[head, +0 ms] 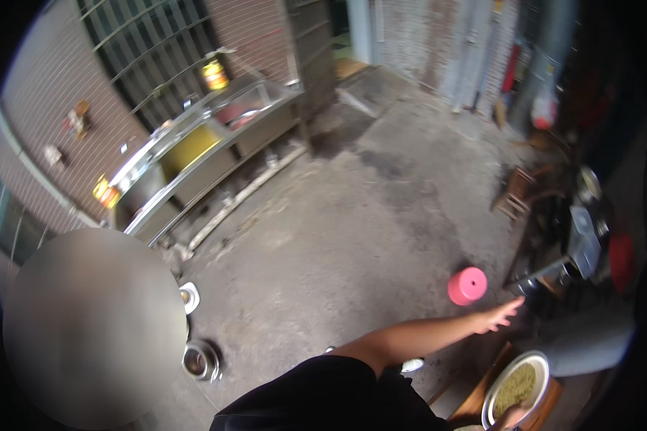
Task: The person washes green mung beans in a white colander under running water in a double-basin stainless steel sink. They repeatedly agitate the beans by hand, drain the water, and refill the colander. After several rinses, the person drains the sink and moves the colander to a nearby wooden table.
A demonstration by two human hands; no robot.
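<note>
My left arm, in a black sleeve, stretches across to the right. At its end, my left hand (496, 318) is empty, with its fingers apart, in the air below a pink plastic stool (468, 285). My right hand (511, 417), partly cut off by the lower edge, grips the near rim of a white-rimmed metal bowl (542, 372). Inside the bowl is a greenish-yellow, crumbly or chopped food (516, 389); its kind is unclear. The bowl appears tilted over a wooden bench or board (472, 401). Part of another pale container (469, 428) shows beneath it.
A stainless-steel sink unit (259, 137) lines the brick wall at upper left. On the concrete floor (323, 242) stand a metal pot (199, 360) and a white dish (191, 297). A small wooden chair (515, 191) and cluttered items lie right. A large blurred circle hides the lower left.
</note>
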